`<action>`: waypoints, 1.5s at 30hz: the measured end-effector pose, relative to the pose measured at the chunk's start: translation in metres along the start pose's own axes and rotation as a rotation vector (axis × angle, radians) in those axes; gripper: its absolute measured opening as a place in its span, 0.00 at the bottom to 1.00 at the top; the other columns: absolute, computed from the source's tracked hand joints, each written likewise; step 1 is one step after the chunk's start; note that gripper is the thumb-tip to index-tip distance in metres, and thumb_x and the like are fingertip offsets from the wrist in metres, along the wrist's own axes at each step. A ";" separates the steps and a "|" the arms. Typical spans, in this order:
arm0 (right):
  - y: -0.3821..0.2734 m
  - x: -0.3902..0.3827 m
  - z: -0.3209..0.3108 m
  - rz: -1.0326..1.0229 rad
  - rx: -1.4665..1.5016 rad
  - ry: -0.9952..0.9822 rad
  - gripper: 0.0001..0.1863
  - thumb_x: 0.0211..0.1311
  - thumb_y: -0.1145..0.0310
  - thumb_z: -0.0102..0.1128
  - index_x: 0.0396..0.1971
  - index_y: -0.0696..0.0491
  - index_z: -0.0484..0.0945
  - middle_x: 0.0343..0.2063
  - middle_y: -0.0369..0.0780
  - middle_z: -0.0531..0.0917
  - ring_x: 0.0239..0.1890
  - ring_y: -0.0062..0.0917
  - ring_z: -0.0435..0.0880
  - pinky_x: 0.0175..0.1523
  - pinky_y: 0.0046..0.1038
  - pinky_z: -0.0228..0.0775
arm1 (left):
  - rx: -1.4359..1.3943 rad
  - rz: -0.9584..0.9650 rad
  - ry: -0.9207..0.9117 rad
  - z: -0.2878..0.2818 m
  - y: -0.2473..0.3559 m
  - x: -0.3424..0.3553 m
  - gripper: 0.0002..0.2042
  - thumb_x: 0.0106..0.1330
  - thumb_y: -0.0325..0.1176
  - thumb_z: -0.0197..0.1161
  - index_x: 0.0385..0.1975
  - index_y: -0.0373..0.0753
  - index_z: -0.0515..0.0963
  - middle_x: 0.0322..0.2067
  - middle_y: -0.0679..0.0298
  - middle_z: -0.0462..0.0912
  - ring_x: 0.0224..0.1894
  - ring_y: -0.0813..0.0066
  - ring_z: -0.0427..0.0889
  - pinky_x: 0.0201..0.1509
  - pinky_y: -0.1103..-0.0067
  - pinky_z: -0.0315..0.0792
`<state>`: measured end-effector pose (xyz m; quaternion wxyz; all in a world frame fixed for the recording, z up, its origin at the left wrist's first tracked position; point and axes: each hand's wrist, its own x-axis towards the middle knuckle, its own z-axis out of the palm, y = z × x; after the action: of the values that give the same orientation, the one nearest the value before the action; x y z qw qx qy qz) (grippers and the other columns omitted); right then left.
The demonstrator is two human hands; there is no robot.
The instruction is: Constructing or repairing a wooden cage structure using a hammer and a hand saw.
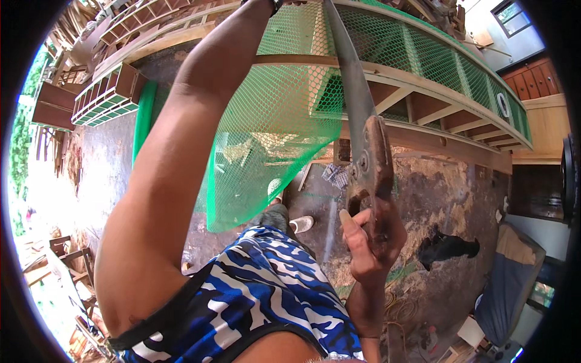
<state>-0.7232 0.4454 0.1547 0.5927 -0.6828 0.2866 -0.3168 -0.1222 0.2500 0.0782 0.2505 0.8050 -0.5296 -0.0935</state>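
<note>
The fingers (354, 227) of the right hand (375, 242) wrap closed around the wooden handle of a handsaw (363, 133), whose blade runs up and away to the top of the view, across the long wooden frame (423, 130) covered with green mesh (272, 133). The left arm (175, 157) reaches up past the frame; the left hand is out of view beyond the top edge, so its grip cannot be told. A loose flap of mesh hangs down over the sawdust-strewn floor (448, 193). It looks like a sawing stroke at the frame; the next stroke likely calls for a steady blade clear of the mesh.
</note>
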 end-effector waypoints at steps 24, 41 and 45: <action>0.028 -0.177 -0.018 0.041 -0.084 0.172 0.12 0.58 0.68 0.72 0.24 0.57 0.77 0.20 0.36 0.79 0.23 0.24 0.78 0.32 0.26 0.71 | -0.016 -0.284 -0.003 0.037 0.174 -0.231 0.31 0.62 0.65 0.62 0.34 0.36 0.86 0.36 0.51 0.87 0.45 0.53 0.86 0.52 0.63 0.76; 0.032 -0.265 -0.042 0.015 -0.158 0.137 0.29 0.57 0.69 0.71 0.57 0.64 0.74 0.18 0.34 0.79 0.19 0.16 0.73 0.29 0.20 0.66 | 0.108 -0.167 -0.079 0.049 0.154 -0.195 0.37 0.59 0.75 0.56 0.40 0.43 0.88 0.36 0.58 0.88 0.44 0.61 0.83 0.55 0.65 0.73; 0.036 -0.281 -0.046 -0.025 -0.146 0.165 0.28 0.57 0.69 0.71 0.56 0.66 0.75 0.17 0.35 0.79 0.18 0.15 0.73 0.28 0.21 0.66 | 0.166 -0.142 -0.126 0.045 0.126 -0.178 0.39 0.57 0.79 0.54 0.45 0.48 0.88 0.36 0.60 0.87 0.43 0.63 0.83 0.54 0.66 0.72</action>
<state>-0.9375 0.6276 0.0974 0.5117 -0.6992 0.3482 -0.3577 -0.3180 0.3567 0.0823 0.1418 0.8510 -0.4918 -0.1174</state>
